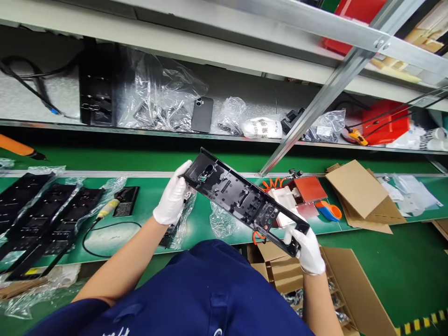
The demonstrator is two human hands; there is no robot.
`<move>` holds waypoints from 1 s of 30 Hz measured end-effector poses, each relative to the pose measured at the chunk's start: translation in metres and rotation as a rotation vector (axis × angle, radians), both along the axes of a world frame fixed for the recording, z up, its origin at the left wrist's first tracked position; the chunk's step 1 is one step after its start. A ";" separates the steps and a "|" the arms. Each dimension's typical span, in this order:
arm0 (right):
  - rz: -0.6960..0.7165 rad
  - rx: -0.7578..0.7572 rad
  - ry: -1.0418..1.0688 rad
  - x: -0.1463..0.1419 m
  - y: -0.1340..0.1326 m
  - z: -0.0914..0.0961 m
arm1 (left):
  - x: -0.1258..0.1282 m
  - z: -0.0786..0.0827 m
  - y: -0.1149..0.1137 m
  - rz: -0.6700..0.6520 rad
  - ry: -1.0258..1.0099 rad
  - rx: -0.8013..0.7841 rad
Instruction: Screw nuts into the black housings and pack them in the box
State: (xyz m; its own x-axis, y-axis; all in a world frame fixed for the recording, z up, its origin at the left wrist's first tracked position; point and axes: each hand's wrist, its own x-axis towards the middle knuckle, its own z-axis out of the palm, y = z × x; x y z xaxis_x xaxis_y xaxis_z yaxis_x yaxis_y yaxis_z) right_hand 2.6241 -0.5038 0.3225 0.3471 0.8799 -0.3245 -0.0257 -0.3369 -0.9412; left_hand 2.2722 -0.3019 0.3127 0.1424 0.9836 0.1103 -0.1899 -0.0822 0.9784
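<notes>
A long black plastic housing (241, 198) is held up in front of my chest, tilted down to the right, its ribbed inner side with cutouts facing me. My left hand (172, 195), in a white glove, grips its upper left end. At the lower right end, beside a large rectangular opening, my gloved right hand (306, 247) is closed on the frame. Beneath my left hand, another dark part in clear plastic (180, 224) lies on the green bench (150, 233). A crumpled clear bag (222, 219) rests behind the housing.
Several black housings (52, 214) in plastic lie at the left, near a cable with a yellowish connector (108, 208). Cardboard sheets (364, 191) and a blue-orange tape roll (328, 211) are at the right. An open carton (357, 284) stands below. A metal post (315, 107) slants before the shelf, which holds a phone (202, 115).
</notes>
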 end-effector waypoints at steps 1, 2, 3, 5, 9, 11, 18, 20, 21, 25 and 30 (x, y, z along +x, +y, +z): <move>0.017 0.005 -0.014 -0.001 -0.002 0.003 | 0.001 0.010 -0.004 0.043 -0.034 0.007; 0.033 0.015 -0.025 -0.001 -0.003 0.005 | 0.001 0.018 -0.009 0.083 -0.065 0.006; 0.044 0.037 -0.036 -0.002 -0.004 0.007 | 0.001 0.025 -0.014 0.116 -0.094 0.002; 0.063 0.099 -0.058 -0.005 -0.005 0.011 | 0.002 0.034 -0.024 0.164 -0.135 -0.009; 0.086 0.179 -0.084 -0.012 -0.004 0.019 | -0.001 0.042 -0.034 0.189 -0.122 -0.016; 0.088 0.188 -0.086 -0.016 -0.004 0.022 | -0.002 0.044 -0.036 0.188 -0.101 -0.010; 0.079 0.162 -0.053 -0.021 -0.009 0.019 | -0.009 0.047 -0.042 0.170 -0.114 0.008; 0.077 0.165 -0.044 -0.020 -0.011 0.015 | -0.013 0.047 -0.044 0.157 -0.099 -0.003; 0.073 0.167 -0.035 -0.019 -0.012 0.012 | -0.016 0.047 -0.046 0.154 -0.090 -0.011; 0.053 0.174 0.017 -0.018 -0.017 0.005 | -0.023 0.049 -0.051 0.156 -0.055 -0.041; 0.028 0.166 0.096 -0.019 -0.018 0.003 | -0.027 0.051 -0.055 0.148 -0.054 -0.001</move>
